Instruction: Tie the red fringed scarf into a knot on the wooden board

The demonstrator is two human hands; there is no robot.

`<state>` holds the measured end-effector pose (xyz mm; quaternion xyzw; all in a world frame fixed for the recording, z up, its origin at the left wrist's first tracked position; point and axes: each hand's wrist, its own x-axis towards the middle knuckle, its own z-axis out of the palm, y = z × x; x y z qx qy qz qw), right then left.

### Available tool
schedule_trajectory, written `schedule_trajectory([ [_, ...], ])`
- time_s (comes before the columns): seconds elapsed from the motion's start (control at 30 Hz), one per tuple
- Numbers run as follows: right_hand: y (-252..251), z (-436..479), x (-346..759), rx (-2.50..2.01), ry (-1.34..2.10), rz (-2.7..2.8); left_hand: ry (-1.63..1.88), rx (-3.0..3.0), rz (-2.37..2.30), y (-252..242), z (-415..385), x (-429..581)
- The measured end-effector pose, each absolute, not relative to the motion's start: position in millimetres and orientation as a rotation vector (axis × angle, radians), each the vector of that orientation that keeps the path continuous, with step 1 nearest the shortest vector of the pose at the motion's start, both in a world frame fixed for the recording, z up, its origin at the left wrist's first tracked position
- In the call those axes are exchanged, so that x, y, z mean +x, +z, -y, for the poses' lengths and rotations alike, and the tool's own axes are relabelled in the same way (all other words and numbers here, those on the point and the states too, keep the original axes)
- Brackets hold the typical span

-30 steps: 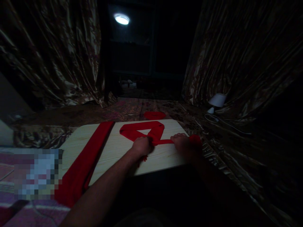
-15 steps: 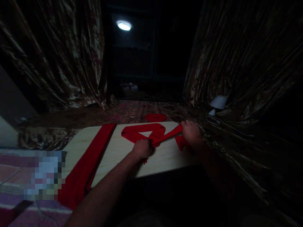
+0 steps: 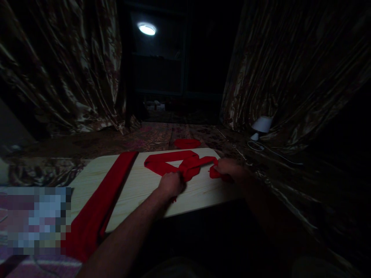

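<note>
A red cloth strip [image 3: 169,162] lies looped into a triangle on a pale wooden board [image 3: 145,189]. My left hand [image 3: 171,184] is closed on the loop's near corner and pins it to the board. My right hand [image 3: 228,169] is closed on the strip's free end near the board's right edge. A second, long red cloth [image 3: 107,197] runs diagonally across the board's left side and hangs off its near edge.
A small red piece [image 3: 187,143] lies just past the board's far edge. A white lamp [image 3: 261,126] with a cord stands at the right by shiny patterned curtains [image 3: 290,77]. A round light [image 3: 147,29] glows above. The room is dark.
My right hand carried the free end up to the board's far right corner, then came back down and left. My left hand has stayed on the loop's corner.
</note>
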<state>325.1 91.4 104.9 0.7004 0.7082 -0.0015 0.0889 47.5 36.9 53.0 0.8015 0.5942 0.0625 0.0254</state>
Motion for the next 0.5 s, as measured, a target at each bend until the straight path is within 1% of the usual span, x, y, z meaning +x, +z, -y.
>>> schedule_trajectory([
  [0.07, 92.0, -83.2, 319.0, 2.018, 0.074, -2.244, 0.18, 2.498, -1.825, 52.6, -32.7, 49.2],
  [0.13, 80.5, -77.4, 314.2, 1.918, 0.152, -2.521, 0.155, 2.514, -1.818, 53.2, -29.1, 51.5],
  [0.2, 70.4, -75.4, 309.8, 1.795, 0.121, -2.737, 0.134, 2.521, -1.807, 54.8, -27.0, 53.5],
  [0.27, 62.8, -77.0, 305.5, 1.768, 0.016, -2.782, 0.112, 2.527, -1.783, 56.9, -26.2, 54.6],
  [0.33, 59.9, -80.8, 301.5, 1.807, -0.041, -2.769, 0.089, 2.532, -1.774, 58.4, -26.1, 54.7],
  [0.4, 63.4, -84.6, 299.2, 1.893, -0.023, -2.779, 0.082, 2.536, -1.783, 58.2, -26.1, 54.1],
  [0.5, 79.4, -86.3, 300.4, 2.177, 0.188, -2.832, 0.098, 2.535, -1.799, 55.0, -26.4, 53.3],
])
